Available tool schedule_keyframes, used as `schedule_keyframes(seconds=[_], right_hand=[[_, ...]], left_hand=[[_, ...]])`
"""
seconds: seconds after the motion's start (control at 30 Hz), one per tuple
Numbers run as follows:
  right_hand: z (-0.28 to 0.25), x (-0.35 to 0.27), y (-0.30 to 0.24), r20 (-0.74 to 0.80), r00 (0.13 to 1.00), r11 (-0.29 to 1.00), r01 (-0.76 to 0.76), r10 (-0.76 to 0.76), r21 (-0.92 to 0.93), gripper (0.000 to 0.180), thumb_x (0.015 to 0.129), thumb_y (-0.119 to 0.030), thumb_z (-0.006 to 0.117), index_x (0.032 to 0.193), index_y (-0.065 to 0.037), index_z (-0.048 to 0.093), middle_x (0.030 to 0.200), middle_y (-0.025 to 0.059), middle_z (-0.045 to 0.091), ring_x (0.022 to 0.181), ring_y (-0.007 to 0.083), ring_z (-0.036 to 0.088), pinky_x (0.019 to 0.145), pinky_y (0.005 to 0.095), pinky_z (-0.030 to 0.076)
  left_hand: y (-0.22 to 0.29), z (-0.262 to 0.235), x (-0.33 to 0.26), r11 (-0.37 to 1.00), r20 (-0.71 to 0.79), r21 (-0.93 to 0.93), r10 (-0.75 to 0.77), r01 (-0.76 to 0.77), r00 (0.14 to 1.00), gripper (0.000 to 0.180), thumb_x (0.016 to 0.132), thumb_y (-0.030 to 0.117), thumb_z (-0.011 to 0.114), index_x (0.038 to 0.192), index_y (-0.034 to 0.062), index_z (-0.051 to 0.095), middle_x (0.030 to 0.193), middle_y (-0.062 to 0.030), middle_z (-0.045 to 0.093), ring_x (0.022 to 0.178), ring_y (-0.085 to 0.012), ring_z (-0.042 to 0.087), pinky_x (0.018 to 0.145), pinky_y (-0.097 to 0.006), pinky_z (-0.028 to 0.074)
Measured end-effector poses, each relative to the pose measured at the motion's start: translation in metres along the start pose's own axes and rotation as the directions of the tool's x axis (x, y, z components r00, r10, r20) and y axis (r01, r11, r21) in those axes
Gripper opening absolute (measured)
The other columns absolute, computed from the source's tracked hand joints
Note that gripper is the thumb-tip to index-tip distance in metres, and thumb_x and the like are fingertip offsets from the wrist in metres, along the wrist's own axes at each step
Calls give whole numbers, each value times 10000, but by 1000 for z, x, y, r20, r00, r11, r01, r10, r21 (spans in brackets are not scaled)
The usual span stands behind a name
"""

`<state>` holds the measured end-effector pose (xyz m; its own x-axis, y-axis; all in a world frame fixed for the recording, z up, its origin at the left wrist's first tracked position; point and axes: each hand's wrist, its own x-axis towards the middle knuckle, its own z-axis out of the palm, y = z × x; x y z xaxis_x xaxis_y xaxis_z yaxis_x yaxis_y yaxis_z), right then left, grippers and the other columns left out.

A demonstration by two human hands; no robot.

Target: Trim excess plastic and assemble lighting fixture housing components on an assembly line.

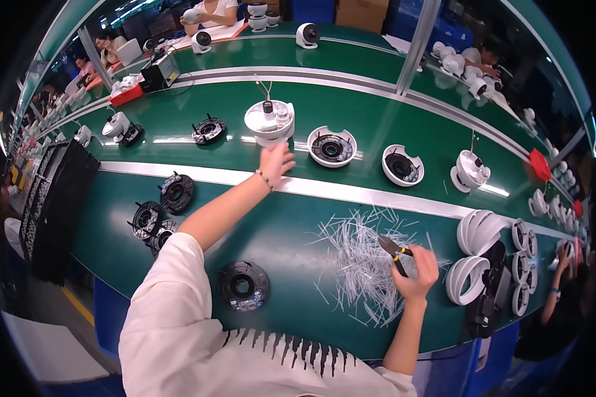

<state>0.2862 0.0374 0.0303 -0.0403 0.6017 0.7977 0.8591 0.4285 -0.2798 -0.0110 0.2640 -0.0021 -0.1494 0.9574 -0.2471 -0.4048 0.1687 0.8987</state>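
Observation:
My left hand (pixel 276 163) stretches far over the table, its fingers apart and nothing in them. Just beyond the fingertips stands a white camera housing (pixel 269 120) with wires sticking up; I cannot tell whether they touch. My right hand (pixel 417 272) is closed round a pair of cutting pliers (pixel 392 246) with black and yellow handles. Under the pliers spreads a loose pile of clear cut-off strips, like cable tie ends (pixel 361 271). To the right of my left hand, a white shell (pixel 332 147) holds a round black part.
Several round black parts (pixel 244 286) lie on the green near table. White rings (pixel 467 280) are stacked at the right. A metal rail (pixel 351 196) divides the table from the green belt, where more shells (pixel 404 165) stand. Black trays (pixel 53 212) are piled at the left.

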Motion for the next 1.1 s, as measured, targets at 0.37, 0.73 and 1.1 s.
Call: schedule_keyframes(seconds=[0.37,0.73,1.1], right_hand=[[-19,-2,-57,-97,940,909,-286,328,302,339,548,-3,645,877,36,574,787,93,575,662,146,546,612,240,444],[6,50,-56,77,985,984,-145,154,-106,458,531,-170,685,945,-3,582,893,111,577,814,263,537,727,351,418],[14,43,-57,188,948,953,-214,255,-214,450,542,-176,685,943,0,580,865,100,573,816,256,532,735,345,431]], left_hand=[[-10,11,58,819,43,-572,-8,31,999,292,771,11,355,1044,-76,412,1031,-165,493,968,-287,515,833,-353,477],[38,-4,-147,920,559,350,-358,179,748,527,699,-42,384,1212,0,269,1075,-186,491,887,-299,577,759,-373,520],[33,6,-168,915,599,402,-264,0,756,640,714,-21,409,1278,106,136,1156,-136,419,926,-261,562,728,-333,531]])
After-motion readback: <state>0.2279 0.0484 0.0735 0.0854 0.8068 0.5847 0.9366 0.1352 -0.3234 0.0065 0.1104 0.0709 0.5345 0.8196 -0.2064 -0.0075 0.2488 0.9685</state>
